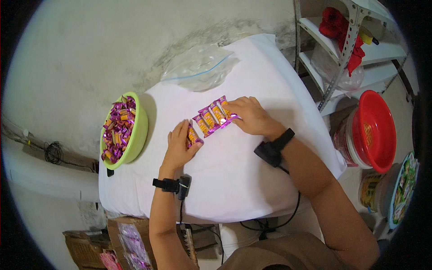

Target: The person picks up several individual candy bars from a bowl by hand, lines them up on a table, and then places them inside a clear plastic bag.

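A row of small snack packets (209,117) in purple and yellow wrappers lies side by side on the white cloth (233,175) covering the table. My right hand (252,115) grips the packet at the row's right end, thumb at its near edge and fingers over its far part. My left hand (179,144) holds a similar packet (193,135) just left of the row, thumb and fingers around its sides; part of it is hidden. To the left stands a light-green bowl (143,130) heaped with packets (119,130) in the same colours.
A clear zip bag (202,69) lies at the table's far edge against the wall (101,44). On the right are a metal shelf rack (344,50), a red basin (386,131) and a light-blue tray (393,209) of green packets. An open cardboard box (113,236) sits below left.
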A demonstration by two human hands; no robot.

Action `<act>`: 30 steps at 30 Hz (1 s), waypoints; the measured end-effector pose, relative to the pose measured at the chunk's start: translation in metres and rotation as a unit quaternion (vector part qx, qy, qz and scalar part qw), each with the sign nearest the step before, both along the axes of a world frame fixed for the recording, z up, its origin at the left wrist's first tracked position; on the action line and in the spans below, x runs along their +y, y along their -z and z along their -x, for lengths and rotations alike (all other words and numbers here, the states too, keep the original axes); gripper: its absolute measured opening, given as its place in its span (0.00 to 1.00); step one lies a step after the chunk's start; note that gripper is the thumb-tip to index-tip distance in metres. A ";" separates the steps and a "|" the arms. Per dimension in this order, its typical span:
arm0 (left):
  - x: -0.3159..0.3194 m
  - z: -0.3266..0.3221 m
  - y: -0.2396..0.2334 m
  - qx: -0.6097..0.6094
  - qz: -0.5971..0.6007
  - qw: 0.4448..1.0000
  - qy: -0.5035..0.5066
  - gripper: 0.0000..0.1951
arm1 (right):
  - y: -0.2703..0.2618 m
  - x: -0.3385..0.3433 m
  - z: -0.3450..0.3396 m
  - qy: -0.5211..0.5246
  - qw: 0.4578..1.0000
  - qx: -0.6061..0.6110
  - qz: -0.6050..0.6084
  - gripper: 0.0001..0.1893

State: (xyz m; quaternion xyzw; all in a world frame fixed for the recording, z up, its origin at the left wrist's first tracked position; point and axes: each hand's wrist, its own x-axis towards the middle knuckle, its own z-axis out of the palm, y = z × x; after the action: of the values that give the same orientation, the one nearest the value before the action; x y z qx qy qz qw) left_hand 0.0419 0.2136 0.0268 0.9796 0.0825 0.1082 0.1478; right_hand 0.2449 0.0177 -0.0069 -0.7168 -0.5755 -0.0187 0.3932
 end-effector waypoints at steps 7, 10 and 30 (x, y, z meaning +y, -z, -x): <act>-0.021 -0.056 -0.013 -0.002 -0.053 0.998 0.026 0.43 | -0.002 -0.001 0.001 0.016 1.000 0.011 -0.012 0.25; -0.026 -0.074 -0.002 -0.006 -0.040 0.999 0.031 0.43 | 0.003 0.002 -0.001 0.011 1.000 0.003 -0.009 0.22; -0.091 -0.087 -0.023 -0.197 0.167 0.965 -0.041 0.19 | -0.008 -0.004 0.002 0.016 0.996 0.050 -0.066 0.16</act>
State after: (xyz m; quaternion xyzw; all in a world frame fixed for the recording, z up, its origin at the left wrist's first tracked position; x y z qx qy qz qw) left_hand 0.1288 0.1230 0.0495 0.8964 0.1086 0.2894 0.3177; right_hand 0.2424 0.0137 0.0007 -0.6982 -0.5414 -0.0269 0.4677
